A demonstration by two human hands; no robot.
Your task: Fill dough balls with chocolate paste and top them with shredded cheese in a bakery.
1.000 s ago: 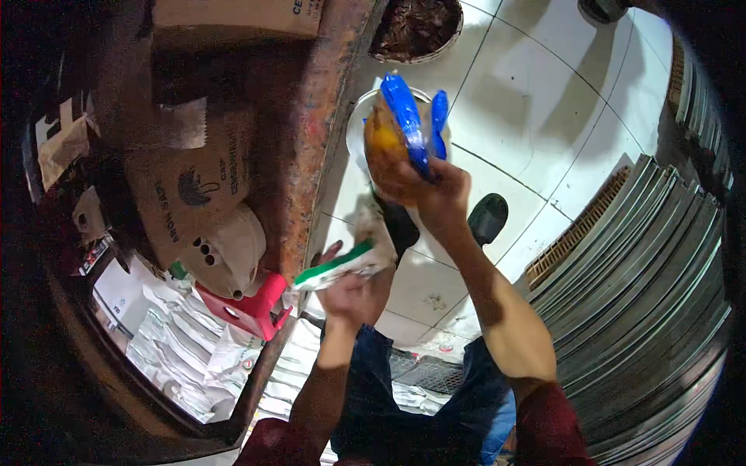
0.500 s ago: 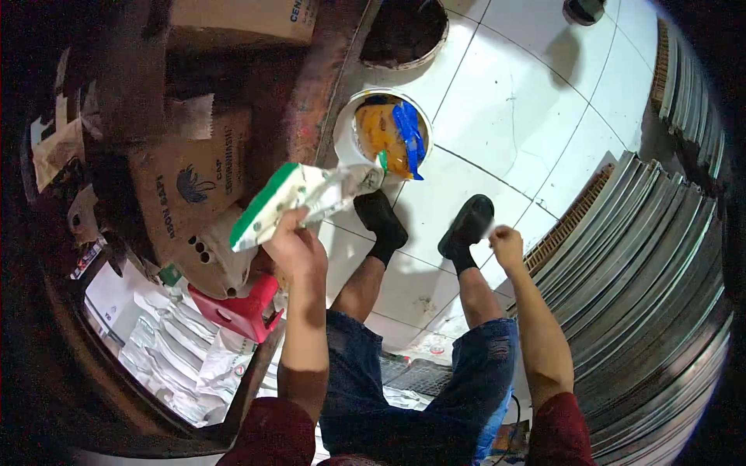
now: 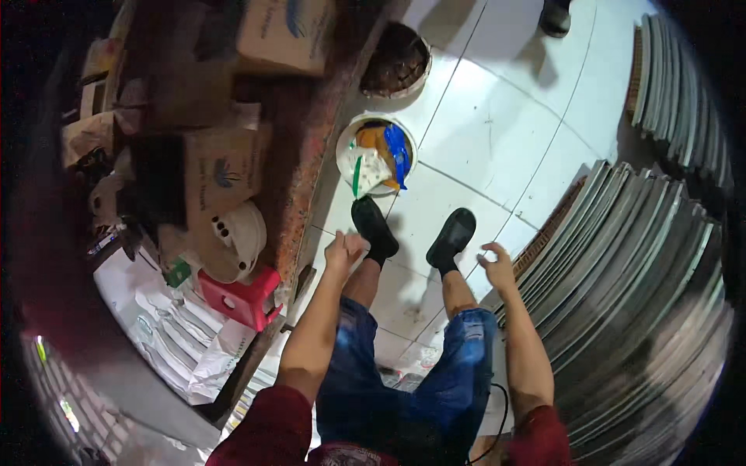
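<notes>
A white plastic packet with a green edge [image 3: 371,169] lies in a white bucket [image 3: 343,165] on the floor, beyond my feet. Orange and blue wrappers [image 3: 398,149] share that bucket. My left hand [image 3: 345,250] hangs over my left shin, fingers loosely bent and apart, with nothing in it. Over by the stacked trays on the right, my right hand [image 3: 497,266] is also bare, its thumb and fingers spread. Neither hand touches the packet or the bucket.
Tall stacks of grey metal trays [image 3: 614,256] line the right side. On the left, a worktop edge [image 3: 305,210] runs beside cardboard boxes [image 3: 225,171] and a red plastic stool [image 3: 245,299]. Behind the bucket stands a round container with dark contents [image 3: 396,62]. Another person's foot [image 3: 556,17] shows at the top.
The packet has left my left hand and now lies in the bucket. My left hand has come back toward my knee, empty. My right hand's fingers have spread.
</notes>
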